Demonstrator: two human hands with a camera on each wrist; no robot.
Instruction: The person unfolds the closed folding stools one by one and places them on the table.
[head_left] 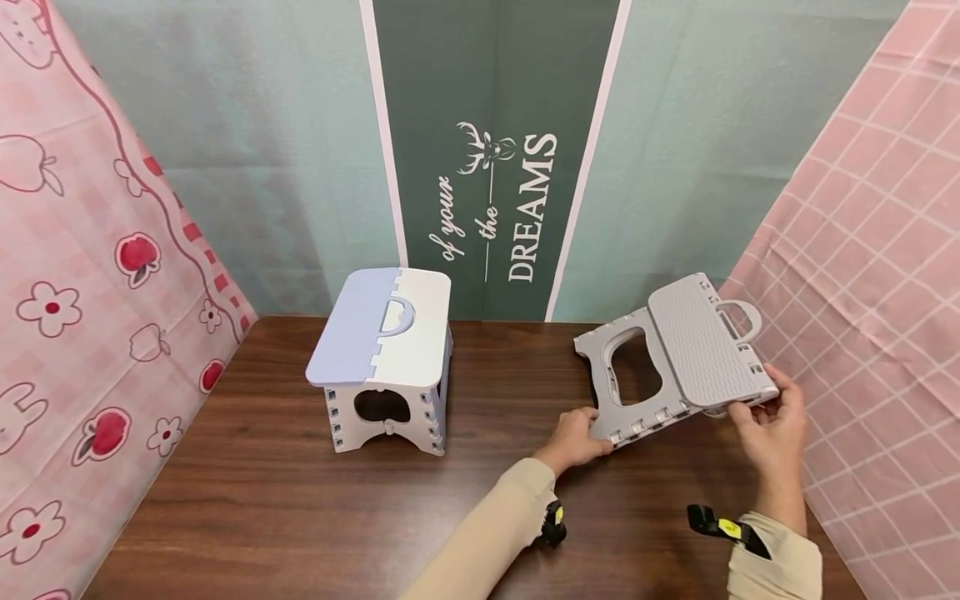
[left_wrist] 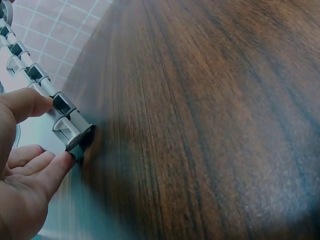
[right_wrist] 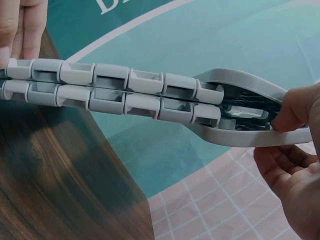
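Note:
A grey folding stool [head_left: 701, 354], folded nearly flat, slants across the right side of the table in the head view. Its handle sticks out at the upper right, and its leg panel with a large oval opening points left. My left hand [head_left: 577, 437] grips the foot end of the legs, thumb on one side and fingers on the other. At the seat end, my right hand [head_left: 776, 429] holds the edge. The right wrist view shows that thumb [right_wrist: 292, 110] in the gap between the two seat panels [right_wrist: 240, 137], with the other fingers beneath the lower one.
A second folding stool [head_left: 420, 350], white and lilac, stands unfolded on the left half of the brown wooden table [head_left: 247, 500]. A printed green cloth [head_left: 495, 50] hangs behind. Pink patterned cloths [head_left: 885, 275] flank both sides, the right one close to my right hand.

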